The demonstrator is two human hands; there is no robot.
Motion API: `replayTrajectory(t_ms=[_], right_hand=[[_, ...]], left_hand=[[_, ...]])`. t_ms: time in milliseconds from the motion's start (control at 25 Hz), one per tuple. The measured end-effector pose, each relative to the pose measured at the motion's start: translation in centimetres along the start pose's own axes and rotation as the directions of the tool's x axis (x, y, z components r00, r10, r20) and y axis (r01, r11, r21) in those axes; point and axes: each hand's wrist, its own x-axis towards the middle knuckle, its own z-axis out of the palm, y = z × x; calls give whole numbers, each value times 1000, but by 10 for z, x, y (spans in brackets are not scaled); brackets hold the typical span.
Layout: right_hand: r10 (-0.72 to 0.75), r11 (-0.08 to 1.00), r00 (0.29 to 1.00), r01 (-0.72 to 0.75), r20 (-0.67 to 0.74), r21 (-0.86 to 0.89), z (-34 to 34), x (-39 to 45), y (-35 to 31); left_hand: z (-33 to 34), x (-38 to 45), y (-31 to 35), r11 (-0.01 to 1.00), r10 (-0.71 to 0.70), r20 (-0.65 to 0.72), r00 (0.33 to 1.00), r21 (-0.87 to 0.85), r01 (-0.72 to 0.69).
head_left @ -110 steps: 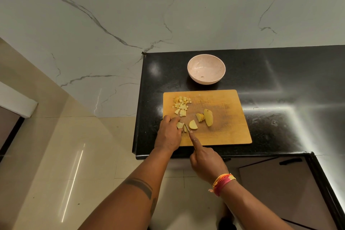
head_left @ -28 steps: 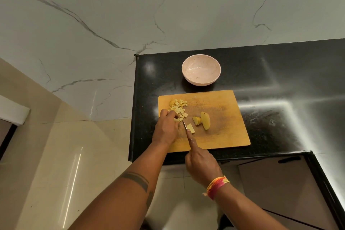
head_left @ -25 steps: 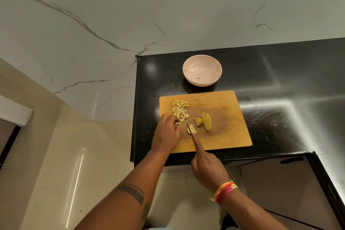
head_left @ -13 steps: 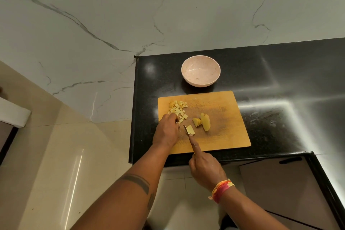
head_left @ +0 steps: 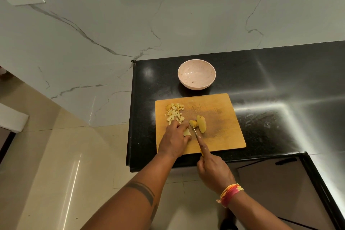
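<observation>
Head view: potato piece, pale, light and firm; its cut face is probably wet and slippery, so best pinned flat from above. It lies on the cutting board, held under the curled fingers of the left hand. Knife: gripped by the right hand, blade just right of those fingers. Wedges: just beyond the blade. Diced pile: beyond the left fingers. Bowl: farther on, on the counter.

The left hand has drawn back toward the board's near edge and now holds the slice; the knife has shifted toward the board's middle.
</observation>
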Motion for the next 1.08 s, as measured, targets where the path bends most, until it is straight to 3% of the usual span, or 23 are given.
replayTrajectory(t_ms=[240, 600, 1080], right_hand=[[-15, 999, 996, 19, 85, -47, 9, -8, -11], [23, 998, 995, -17, 96, -64, 13, 2, -26], [17, 987, 996, -4, 84, -158, 25, 16, -34]], left_hand=[[-5, -12, -11, 1000, -16, -19, 1000, -25, 16], [0, -18, -9, 990, -94, -94, 991, -119, 82], [-1, -20, -4, 992, -106, -125, 986, -81, 96]])
